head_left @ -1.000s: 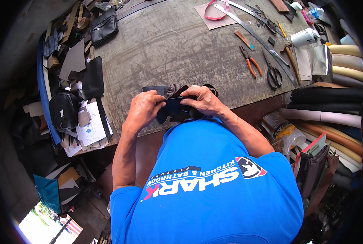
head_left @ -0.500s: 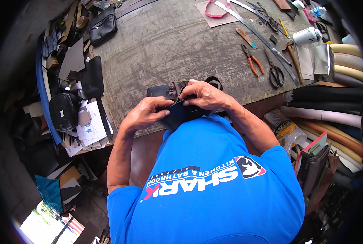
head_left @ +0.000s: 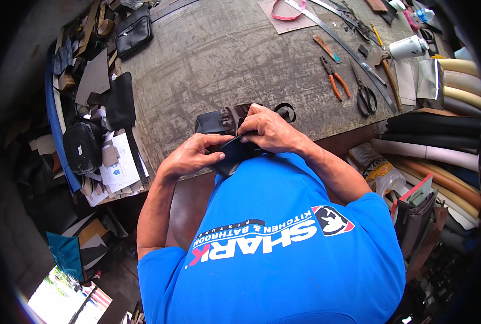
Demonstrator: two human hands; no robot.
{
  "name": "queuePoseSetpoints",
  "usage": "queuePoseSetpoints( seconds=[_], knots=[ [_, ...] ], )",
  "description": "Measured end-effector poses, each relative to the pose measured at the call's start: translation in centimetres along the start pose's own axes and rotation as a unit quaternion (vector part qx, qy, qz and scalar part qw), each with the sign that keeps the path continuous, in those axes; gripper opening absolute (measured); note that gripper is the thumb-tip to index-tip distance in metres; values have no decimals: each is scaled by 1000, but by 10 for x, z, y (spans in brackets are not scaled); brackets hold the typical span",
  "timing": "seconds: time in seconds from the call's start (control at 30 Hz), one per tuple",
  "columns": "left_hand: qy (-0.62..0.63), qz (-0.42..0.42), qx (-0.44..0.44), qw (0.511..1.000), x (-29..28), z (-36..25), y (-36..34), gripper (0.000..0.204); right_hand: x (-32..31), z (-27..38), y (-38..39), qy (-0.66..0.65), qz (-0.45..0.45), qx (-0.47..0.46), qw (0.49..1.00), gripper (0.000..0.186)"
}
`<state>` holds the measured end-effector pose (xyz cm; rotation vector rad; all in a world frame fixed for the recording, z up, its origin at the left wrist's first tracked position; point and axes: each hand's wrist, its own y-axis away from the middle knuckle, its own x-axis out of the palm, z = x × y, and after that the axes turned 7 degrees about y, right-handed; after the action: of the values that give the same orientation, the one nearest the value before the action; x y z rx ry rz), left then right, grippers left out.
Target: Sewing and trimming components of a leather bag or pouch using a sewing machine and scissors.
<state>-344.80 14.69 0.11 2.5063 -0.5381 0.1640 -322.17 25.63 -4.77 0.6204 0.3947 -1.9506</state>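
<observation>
At the near edge of the workbench I hold a black leather-like piece, possibly part of a bag, against the front of my body. My left hand grips its left edge between thumb and fingers. My right hand pinches its upper edge, and the two sets of fingertips nearly meet there. Just beyond lie a dark flat panel and a brown gathered section; whether they join the held piece is hidden by my hands. A black strap loop curls out beside my right hand.
On the workbench at right lie orange-handled pliers, scissors, a hammer, a steel ruler and a white bottle. Rolled material is stacked at right. A black pouch and papers sit left.
My left hand has shifted slightly down and left, its thumb lower on the black piece. My right hand still pinches the edge, its fingers turned a little, and more of the brown gathered section shows.
</observation>
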Motion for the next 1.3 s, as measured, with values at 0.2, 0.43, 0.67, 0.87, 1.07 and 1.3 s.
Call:
queuePoseSetpoints(
  seconds=[0.2, 0.43, 0.67, 0.87, 1.07, 1.3],
  knots=[
    [-5, 1, -11, 1000, 0, 0, -2, 54, 1, -1, 1, 23, -21, -42, 999, 18],
    [-35, 7, -2, 999, -4, 4, -4, 54, 1, 12, 6, 33, -22, 36, 999, 19],
    [-61, 16, -6, 998, -9, 11, -6, 54, -1, 18, 6, -15, -72, 89, 993, 22],
    [-184, -2, 58, 981, -6, -1, -14, 46, -1, 13, 9, 27, -41, 76, 996, 19],
    [-288, -132, 168, 933, 18, 2, -36, 27, 4, 11, 8, 39, -31, 102, 994, 21],
    [-280, -143, 194, 929, 21, 5, -38, 18, -33, -9, 10, -73, 90, 65, 991, 58]
  ],
)
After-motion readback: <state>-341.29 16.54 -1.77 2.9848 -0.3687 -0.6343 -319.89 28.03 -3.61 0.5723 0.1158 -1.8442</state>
